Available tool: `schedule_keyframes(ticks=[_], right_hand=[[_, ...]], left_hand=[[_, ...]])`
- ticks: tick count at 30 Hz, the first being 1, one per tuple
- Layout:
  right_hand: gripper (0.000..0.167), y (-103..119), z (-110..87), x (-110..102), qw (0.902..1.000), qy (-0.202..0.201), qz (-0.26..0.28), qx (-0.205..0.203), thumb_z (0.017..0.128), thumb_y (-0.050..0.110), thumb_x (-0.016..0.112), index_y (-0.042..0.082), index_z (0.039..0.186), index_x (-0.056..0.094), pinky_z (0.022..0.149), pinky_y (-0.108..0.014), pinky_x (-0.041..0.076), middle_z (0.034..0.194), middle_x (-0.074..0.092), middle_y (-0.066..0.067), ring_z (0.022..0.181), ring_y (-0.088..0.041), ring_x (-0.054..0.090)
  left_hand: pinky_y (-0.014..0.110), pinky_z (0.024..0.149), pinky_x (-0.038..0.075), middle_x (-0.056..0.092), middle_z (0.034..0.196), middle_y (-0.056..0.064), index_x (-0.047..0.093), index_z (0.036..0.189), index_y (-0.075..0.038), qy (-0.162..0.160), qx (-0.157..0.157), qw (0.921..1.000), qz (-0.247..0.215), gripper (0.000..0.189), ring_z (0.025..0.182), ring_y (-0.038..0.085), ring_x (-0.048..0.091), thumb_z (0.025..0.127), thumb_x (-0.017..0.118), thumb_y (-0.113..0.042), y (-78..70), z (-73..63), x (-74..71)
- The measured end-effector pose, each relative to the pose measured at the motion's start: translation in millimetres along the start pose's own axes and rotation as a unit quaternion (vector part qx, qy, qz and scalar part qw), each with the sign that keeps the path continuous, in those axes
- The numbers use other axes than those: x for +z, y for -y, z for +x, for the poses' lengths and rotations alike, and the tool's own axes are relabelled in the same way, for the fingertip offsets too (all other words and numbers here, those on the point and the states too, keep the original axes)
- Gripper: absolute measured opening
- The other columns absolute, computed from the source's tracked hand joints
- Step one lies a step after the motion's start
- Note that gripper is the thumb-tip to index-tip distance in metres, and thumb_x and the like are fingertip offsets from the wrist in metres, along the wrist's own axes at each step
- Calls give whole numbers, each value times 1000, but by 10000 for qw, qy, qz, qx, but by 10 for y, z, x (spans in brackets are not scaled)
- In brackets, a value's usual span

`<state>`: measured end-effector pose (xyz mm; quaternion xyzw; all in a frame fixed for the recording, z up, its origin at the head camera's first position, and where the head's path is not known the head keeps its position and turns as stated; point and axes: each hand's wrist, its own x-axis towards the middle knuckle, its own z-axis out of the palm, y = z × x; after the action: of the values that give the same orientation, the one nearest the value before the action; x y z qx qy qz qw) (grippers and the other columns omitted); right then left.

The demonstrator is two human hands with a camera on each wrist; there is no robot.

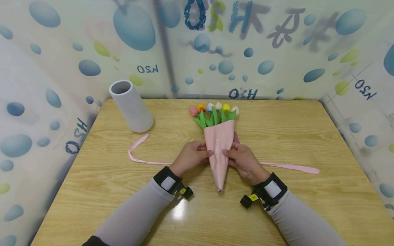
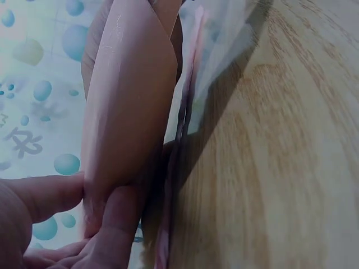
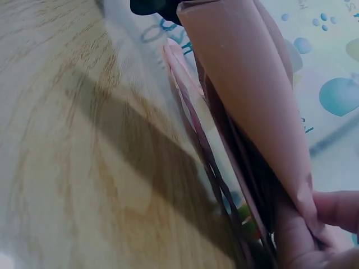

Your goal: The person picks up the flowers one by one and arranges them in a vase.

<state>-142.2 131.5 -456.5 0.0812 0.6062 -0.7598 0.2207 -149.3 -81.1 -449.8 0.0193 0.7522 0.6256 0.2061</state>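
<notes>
A bouquet of tulips (image 1: 214, 117) with colourful heads and green leaves is wrapped in a cone of pink paper (image 1: 218, 145). My left hand (image 1: 191, 156) pinches the left side of the wrap, thumb on the front and fingers behind. On the opposite side, my right hand (image 1: 247, 163) grips the paper the same way. In the right wrist view the wrap's side edge (image 3: 241, 145) stands apart, leaving a dark gap between its layers. A pink ribbon (image 1: 289, 166) stretches sideways across the table beneath the bouquet, its middle hidden by the hands and wrap.
A white cylindrical vase (image 1: 132, 107) stands upright at the back left of the wooden table (image 1: 307, 136). The ribbon's left end curls toward its base. A patterned backdrop (image 1: 197, 68) rises right behind the table's far edge.
</notes>
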Motion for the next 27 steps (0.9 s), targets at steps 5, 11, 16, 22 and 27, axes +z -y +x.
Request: schedule_keyframes(ticks=[5,11,16,22,27], right_hand=[[48,56,-24,-3,9997,65,218,-112,104,-2,53,-13,149,39,85,-26,61,118,67,-6,99,-9,72],[49,150,-84,-21,9985,206,352,-372,105,-3,51,-12,151,37,86,-24,61,111,70,1,98,-9,74],[41,216,-149,-18,9958,408,612,-552,105,-2,52,-10,145,42,79,-21,61,106,73,1,94,-9,74],[22,277,-225,-7,9879,772,1175,-655,105,-3,52,4,126,58,72,-20,61,104,74,-1,90,-11,75],[21,333,-293,19,9816,1048,1424,-723,106,-2,52,8,121,63,70,-20,60,105,74,-2,89,-11,75]], left_hand=[[35,87,63,74,123,19,62,137,2,56,-8,9989,-463,43,99,18,74,98,72,-13,-38,-21,2],[39,94,61,69,133,19,55,147,-3,445,33,9955,-833,51,109,24,74,101,69,-20,-65,-30,-15],[44,104,56,61,144,21,48,153,-2,955,64,9889,-1133,55,118,27,70,105,61,-25,-73,-30,-31],[46,110,51,47,153,30,31,158,1,2099,154,9575,-1975,77,122,20,65,105,59,-47,-27,-39,-32],[46,106,54,59,144,20,28,158,-4,2645,143,9269,-2659,98,118,18,68,92,65,-66,-19,-76,-53]])
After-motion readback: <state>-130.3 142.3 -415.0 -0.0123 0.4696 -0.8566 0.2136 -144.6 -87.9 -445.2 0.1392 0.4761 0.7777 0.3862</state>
